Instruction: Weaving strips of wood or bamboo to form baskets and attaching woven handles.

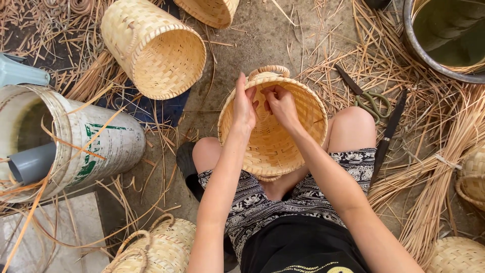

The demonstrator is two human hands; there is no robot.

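So, rim-finishing stage by look of it. Basket [273, 136] sits between knees, mouth up. Left hand [244, 107] clamps rim; right hand [281, 105] fingers pinch strip just inside rim. Next probably: tuck strip tight, keep rim steady. Scissors [368, 98] on floor nearby.

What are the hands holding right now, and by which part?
Both hands grip the woven basket at its far rim, near the handle: left hand on the rim's edge, right hand just inside it.
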